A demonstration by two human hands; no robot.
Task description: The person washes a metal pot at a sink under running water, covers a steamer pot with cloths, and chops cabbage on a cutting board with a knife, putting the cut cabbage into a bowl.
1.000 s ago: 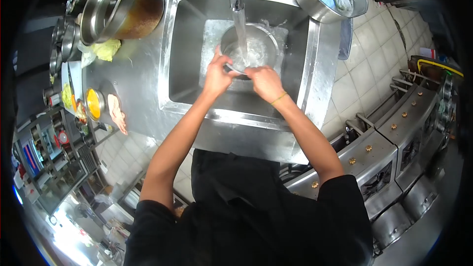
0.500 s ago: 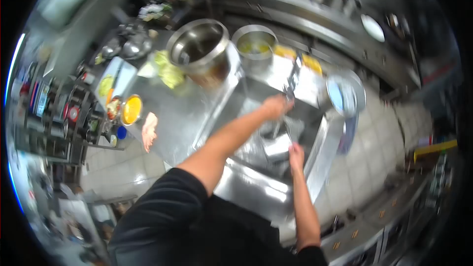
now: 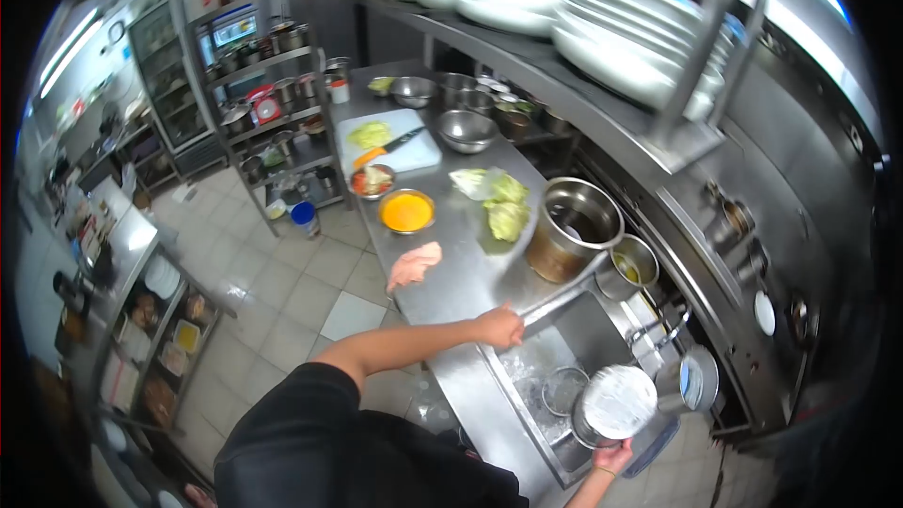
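Note:
My right hand (image 3: 612, 457) grips the lower edge of a round metal pot (image 3: 616, 403) over the right end of the sink. Its round face toward me is whitish and shiny; whether that is wrap, contents or the base I cannot tell. My left hand (image 3: 499, 326) is closed, its fingers curled with nothing visible in them, above the left rim of the sink (image 3: 508, 378). A round, clear-looking ring shape (image 3: 564, 389) lies in the wet basin. Behind the sink stands the tap (image 3: 649, 331), apart from both hands.
A tall pot (image 3: 562, 252) and a smaller pot (image 3: 628, 265) stand behind the sink. Along the counter are cabbage leaves (image 3: 508, 207), a bowl of orange-yellow contents (image 3: 407, 212), a pink crumpled piece (image 3: 415, 265) and an orange-handled knife (image 3: 376, 152). Plates (image 3: 611, 38) fill the overhead shelf.
My view has swung left. My left hand has come away from the tap toward the sink's left side. The pot in my right hand has been lifted and turned, showing its whitish face.

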